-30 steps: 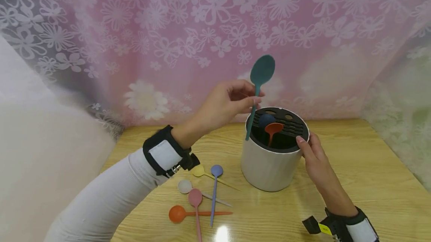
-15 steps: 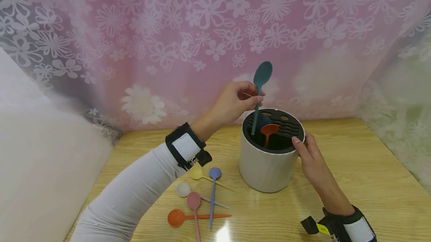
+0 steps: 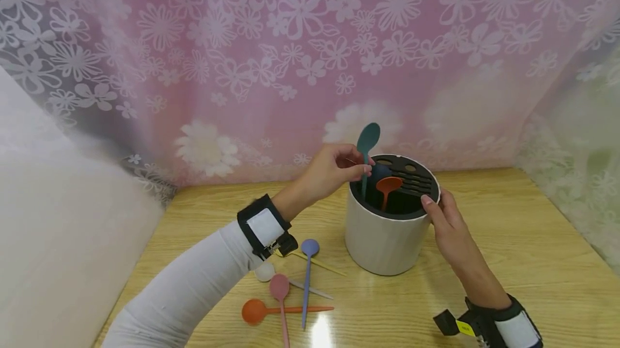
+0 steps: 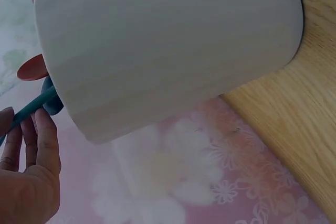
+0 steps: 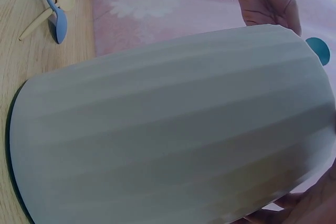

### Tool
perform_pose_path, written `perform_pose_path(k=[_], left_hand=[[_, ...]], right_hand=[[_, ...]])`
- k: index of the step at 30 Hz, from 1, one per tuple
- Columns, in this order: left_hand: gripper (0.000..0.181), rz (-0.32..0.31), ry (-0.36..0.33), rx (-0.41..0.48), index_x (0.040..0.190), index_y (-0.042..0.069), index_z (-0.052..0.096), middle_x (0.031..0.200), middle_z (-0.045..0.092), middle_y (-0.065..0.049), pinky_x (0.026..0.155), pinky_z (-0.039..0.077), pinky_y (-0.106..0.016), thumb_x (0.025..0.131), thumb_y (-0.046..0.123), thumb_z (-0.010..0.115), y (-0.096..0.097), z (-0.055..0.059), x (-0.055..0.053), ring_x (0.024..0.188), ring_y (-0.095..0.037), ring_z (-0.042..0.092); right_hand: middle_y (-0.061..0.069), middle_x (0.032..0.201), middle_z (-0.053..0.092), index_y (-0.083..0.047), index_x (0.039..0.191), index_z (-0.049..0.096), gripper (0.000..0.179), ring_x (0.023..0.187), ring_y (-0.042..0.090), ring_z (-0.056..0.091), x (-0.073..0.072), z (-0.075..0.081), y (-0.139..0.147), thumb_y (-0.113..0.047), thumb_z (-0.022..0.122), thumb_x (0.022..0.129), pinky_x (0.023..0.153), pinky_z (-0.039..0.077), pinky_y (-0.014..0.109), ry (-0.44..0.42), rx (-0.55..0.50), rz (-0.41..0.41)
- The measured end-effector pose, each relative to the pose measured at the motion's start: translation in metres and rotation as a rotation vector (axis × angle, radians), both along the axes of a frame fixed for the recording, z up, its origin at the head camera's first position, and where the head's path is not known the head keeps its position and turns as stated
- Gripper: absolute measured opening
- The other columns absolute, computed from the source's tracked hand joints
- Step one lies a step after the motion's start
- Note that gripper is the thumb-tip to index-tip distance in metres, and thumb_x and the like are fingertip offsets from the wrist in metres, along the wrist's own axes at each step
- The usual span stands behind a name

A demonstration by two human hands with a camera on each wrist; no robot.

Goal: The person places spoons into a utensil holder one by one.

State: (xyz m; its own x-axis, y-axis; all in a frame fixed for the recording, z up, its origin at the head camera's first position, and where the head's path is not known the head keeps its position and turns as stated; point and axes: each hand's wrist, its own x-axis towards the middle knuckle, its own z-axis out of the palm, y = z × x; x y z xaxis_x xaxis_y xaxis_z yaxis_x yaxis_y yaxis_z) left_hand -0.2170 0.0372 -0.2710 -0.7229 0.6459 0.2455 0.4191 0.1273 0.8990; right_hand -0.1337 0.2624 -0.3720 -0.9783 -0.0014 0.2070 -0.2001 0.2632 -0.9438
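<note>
My left hand point(image 3: 334, 173) pinches a teal spoon point(image 3: 370, 137) by its handle, bowl upward. The handle's lower end is inside the front opening of a white utensil holder point(image 3: 385, 246) with a black slotted top. In the left wrist view the teal handle point(image 4: 34, 104) passes between thumb and fingers at the rim. A red-orange spoon point(image 3: 389, 184) and a dark blue spoon point(image 3: 380, 173) stand in the same opening. My right hand point(image 3: 448, 224) grips the holder's right side, thumb on the rim; the right wrist view shows mostly the holder's ribbed wall point(image 5: 168, 129).
Left of the holder, several spoons lie crossed on the wooden table point(image 3: 508, 240): orange point(image 3: 254, 311), pink point(image 3: 279, 286), blue-violet point(image 3: 310, 247), white point(image 3: 264, 271) and yellow point(image 3: 319, 263). A pink flowered curtain point(image 3: 271, 68) hangs behind the table.
My left hand has lowered the teal spoon, and its handle has gone from in front of the rim down into the opening. The right hand keeps its grip on the holder.
</note>
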Motion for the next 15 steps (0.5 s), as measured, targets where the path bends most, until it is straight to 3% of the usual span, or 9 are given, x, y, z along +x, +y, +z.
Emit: perform_pose_path(k=[3,9,15], left_hand=[[0.014,-0.017,0.017,-0.019,0.093,-0.008,0.061,0.1,0.065,-0.024,0.075,0.053,-0.029,0.083,0.002,0.058,-0.003,0.004,0.004,0.084,-0.024,0.06],[0.014,-0.047,0.02,-0.176,0.093,0.003,0.067,0.088,0.068,-0.013,0.074,0.052,-0.027,0.082,0.011,0.064,-0.005,0.0,-0.013,0.08,-0.017,0.061],[0.014,-0.062,0.012,-0.265,0.09,0.001,0.066,0.084,0.068,-0.014,0.073,0.052,-0.03,0.078,0.007,0.067,-0.007,0.014,-0.016,0.076,-0.019,0.061]], right_hand=[[0.024,0.143,0.018,-0.003,0.14,0.01,0.058,0.128,0.032,0.019,0.0,0.0,0.0,-0.036,0.03,0.097,0.1,0.016,0.067,0.009,-0.001,0.002],[0.023,0.142,0.02,-0.004,0.14,0.012,0.057,0.128,0.03,0.02,0.001,0.0,0.0,-0.036,0.03,0.098,0.1,0.017,0.067,0.018,-0.001,-0.001],[0.023,0.143,0.019,-0.004,0.141,0.011,0.057,0.129,0.03,0.019,0.0,0.0,-0.001,-0.036,0.03,0.097,0.101,0.016,0.067,0.015,0.001,-0.008]])
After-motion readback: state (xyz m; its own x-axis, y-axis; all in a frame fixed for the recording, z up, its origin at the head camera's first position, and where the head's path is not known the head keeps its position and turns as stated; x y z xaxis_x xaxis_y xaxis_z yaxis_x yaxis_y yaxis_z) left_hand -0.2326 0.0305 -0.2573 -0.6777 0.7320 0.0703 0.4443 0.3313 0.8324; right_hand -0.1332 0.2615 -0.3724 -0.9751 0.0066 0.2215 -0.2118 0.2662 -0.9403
